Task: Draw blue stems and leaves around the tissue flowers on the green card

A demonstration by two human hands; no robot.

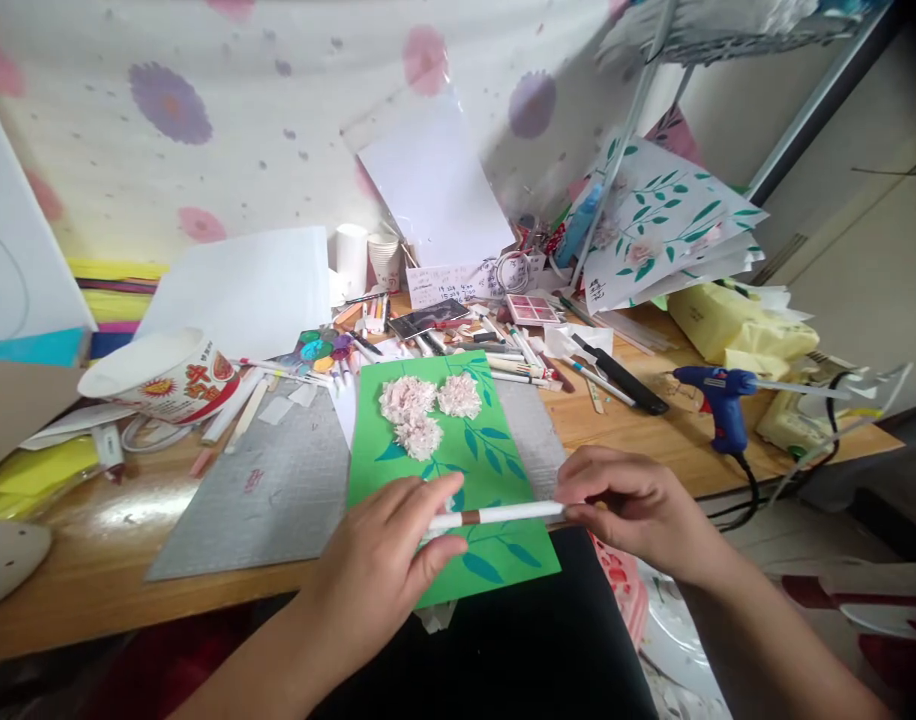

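Observation:
A white marker pen [514,513] with a brown band lies level across the front of a green sheet [375,480]. My left hand [390,550] grips its left end between thumb and fingers. At the other end, the fingertips of my right hand [615,500] pinch the tip; a small yellowish bit shows at those fingers, too small to name. Three pale pink ruffled flowers [409,400] sit on the upper part of the sheet, and dark green painted leaves [495,455] run down its right side.
Under the sheet is a grey cutting mat [278,490]. Pens and markers crowd the table's back, near a paint palette [323,347]. A blue glue gun [720,400] with its cord stands at right, a paper noodle bowl [165,375] at left. Leaf-painted sheets [660,220] lean behind.

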